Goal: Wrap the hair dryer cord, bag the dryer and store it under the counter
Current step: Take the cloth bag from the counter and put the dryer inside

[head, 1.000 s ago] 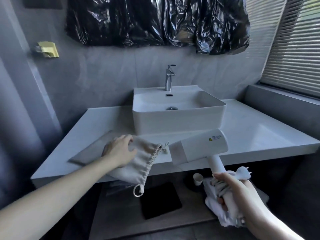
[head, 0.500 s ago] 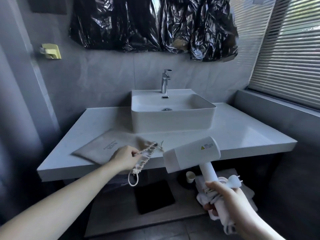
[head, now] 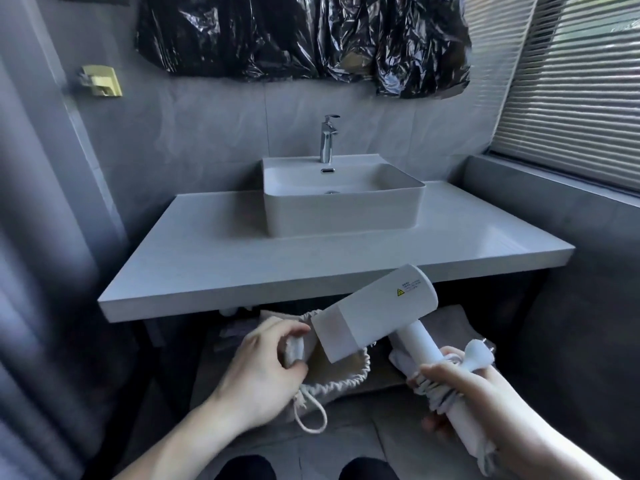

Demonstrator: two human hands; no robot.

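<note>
The left hand [head: 263,372] pinches the rim of a beige cloth bag [head: 332,375] with curled fingers and thumb, holding its mouth open below the front edge of the counter [head: 207,258]. The bag has a gathered, ruffled rim, and a white drawstring [head: 311,420] hangs from it in a loop under the hand.

The hair dryer [head: 377,317] is white, with a boxy barrel and a flat square front. A small yellow warning label is on its side near the rounded back end. The barrel is tilted, front end down to the left, and this end is at the bag's mouth, covering part of the opening. The round handle goes down to the right into the right hand [head: 460,386], whose fingers are clenched around the handle and the white cord [head: 440,393] wound on it. The white plug [head: 479,353] sticks up just above this hand.

Behind, a white sink [head: 343,216] stands on the counter with a chrome tap [head: 327,140] at its back. Black plastic sheet [head: 298,32] hangs on the wall above. A brass fitting [head: 102,80] is on the wall at the left, and window blinds [head: 581,81] are at the right. Under the counter the space is dark, with some white cloth [head: 398,360] on the shelf behind the dryer's handle.
</note>
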